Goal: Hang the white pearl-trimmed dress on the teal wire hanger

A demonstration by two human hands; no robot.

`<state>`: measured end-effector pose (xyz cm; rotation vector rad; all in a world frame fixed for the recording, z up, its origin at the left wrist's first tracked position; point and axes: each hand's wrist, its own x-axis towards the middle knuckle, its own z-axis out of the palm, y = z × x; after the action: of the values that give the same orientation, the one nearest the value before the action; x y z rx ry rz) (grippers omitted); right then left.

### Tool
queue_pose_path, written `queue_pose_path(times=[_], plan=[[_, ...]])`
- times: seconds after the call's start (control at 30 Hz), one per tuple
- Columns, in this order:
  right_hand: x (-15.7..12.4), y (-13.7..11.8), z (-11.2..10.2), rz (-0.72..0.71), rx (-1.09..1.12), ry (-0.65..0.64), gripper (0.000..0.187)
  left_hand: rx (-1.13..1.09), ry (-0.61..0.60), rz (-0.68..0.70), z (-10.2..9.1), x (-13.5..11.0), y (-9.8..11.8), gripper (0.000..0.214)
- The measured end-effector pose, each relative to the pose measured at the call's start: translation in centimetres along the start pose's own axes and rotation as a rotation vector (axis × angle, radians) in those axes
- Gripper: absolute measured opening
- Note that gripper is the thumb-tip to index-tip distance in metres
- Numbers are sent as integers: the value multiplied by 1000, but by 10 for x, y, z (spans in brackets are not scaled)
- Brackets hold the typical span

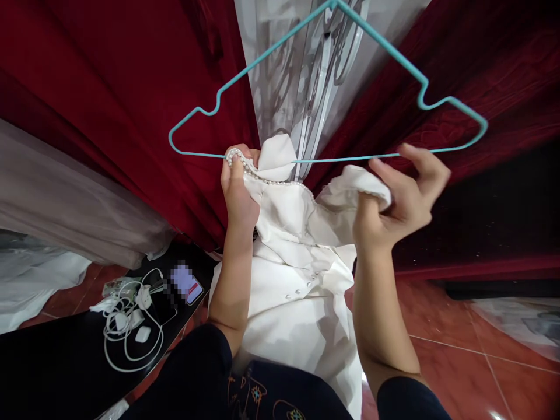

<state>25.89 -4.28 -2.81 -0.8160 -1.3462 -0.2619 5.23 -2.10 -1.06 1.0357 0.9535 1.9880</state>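
Note:
A white dress (289, 274) with a pearl-beaded neckline and a row of small round buttons hangs down in front of me. My left hand (238, 189) is closed on the beaded edge of the dress, right at the bottom bar of a light-blue wire hanger (341, 158). At the other side, my right hand (398, 198) has its thumb hooked in a bunched white part of the dress, its other fingers raised near the hanger bar. Those fingers are slightly blurred. The hanger's hook lies beyond the top edge of the view.
Dark red curtains (131, 76) hang on both sides of a pale patterned panel (301, 76). At the lower left, a black bench (56, 361) bears tangled white cables (126, 326) and a phone (187, 283). Red floor tiles (455, 332) show at the right.

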Motion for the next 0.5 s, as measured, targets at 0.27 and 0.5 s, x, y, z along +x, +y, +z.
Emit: queue_pose_path(times=[0.27,0.5], plan=[[14,1,31,206,99,-324,21,118,132,132,-26,-16,-25,44],[18,2,20,183,13,-370,26,288,321,265,-97,36,-17,12]])
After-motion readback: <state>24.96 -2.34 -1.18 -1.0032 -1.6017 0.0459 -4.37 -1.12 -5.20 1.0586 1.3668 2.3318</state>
